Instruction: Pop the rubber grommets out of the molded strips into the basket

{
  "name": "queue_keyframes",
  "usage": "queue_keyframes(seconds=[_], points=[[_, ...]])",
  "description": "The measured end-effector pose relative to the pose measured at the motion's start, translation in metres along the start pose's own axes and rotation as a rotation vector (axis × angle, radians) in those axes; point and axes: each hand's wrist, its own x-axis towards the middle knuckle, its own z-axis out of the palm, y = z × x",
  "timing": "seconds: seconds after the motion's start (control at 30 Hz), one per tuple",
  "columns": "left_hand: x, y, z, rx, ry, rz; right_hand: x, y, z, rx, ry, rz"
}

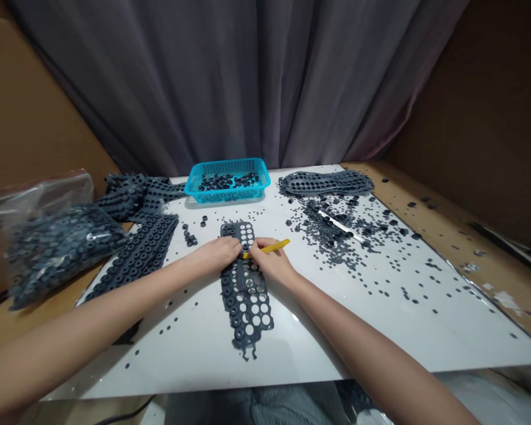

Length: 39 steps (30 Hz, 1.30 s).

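Note:
A dark rubber sheet (pixel 246 301) full of round punched holes lies lengthwise on the white board (pixel 380 330). My left hand (pixel 216 254) presses down on the sheet's upper left part, fingers curled together on it. My right hand (pixel 272 262) is closed around a yellow stick tool (pixel 269 247), whose tip meets the sheet just beside my left fingertips. Small dark rubber rings (pixel 189 236) lie loose to the left of the sheet.
A turquoise basket (pixel 228 180) holding dark rings stands at the back. Stacked unpunched rubber sheets (pixel 137 251) lie left, beside a clear bag of parts (pixel 53 242). Punched-out scraps and discs (pixel 336 230) are scattered right, with emptied sheets (pixel 327 182) behind them.

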Motion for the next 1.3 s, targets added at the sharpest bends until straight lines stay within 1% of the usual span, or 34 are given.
queue_keyframes(seconds=[0.03, 0.1, 0.17, 0.23, 0.3, 0.37, 0.47, 0.57, 0.73, 0.93, 1.07, 1.17, 1.23, 1.3], points=[[-0.002, -0.001, 0.002, -0.037, 0.017, -0.013, 0.000, 0.000, 0.000, -0.003, 0.002, 0.006], [-0.006, -0.002, 0.005, -0.177, 0.075, -0.064, 0.000, 0.000, 0.000, -0.004, 0.006, 0.013], [-0.010, -0.003, 0.008, -0.352, 0.150, -0.145, 0.000, 0.001, 0.000, -0.005, 0.010, 0.008], [-0.012, -0.004, 0.009, -0.471, 0.205, -0.238, 0.000, 0.002, 0.000, -0.011, 0.008, 0.008], [-0.013, -0.004, 0.007, -0.536, 0.219, -0.313, 0.001, 0.002, 0.000, -0.014, 0.002, 0.014], [-0.013, -0.004, 0.004, -0.580, 0.209, -0.353, 0.001, 0.002, 0.000, -0.016, -0.005, 0.025], [-0.013, -0.004, 0.002, -0.620, 0.199, -0.371, 0.001, 0.001, 0.000, -0.016, -0.011, 0.042], [-0.013, -0.005, 0.005, -0.643, 0.211, -0.384, 0.001, 0.000, 0.000, -0.014, -0.010, 0.034], [-0.014, -0.006, 0.011, -0.697, 0.241, -0.405, 0.000, -0.001, -0.001, -0.024, -0.009, 0.035], [-0.014, -0.005, 0.014, -0.747, 0.296, -0.439, 0.000, 0.000, 0.000, -0.040, -0.002, 0.010], [-0.014, -0.004, 0.014, -0.717, 0.290, -0.436, 0.001, 0.003, 0.003, -0.033, 0.004, 0.015], [-0.015, -0.002, 0.010, -0.635, 0.258, -0.392, 0.004, 0.005, 0.001, 0.038, -0.030, 0.029], [-0.015, -0.002, 0.006, -0.587, 0.230, -0.344, 0.003, 0.003, -0.007, 0.160, -0.068, 0.034], [-0.014, -0.002, 0.004, -0.562, 0.206, -0.308, -0.003, -0.005, -0.020, 0.275, -0.092, -0.025]])
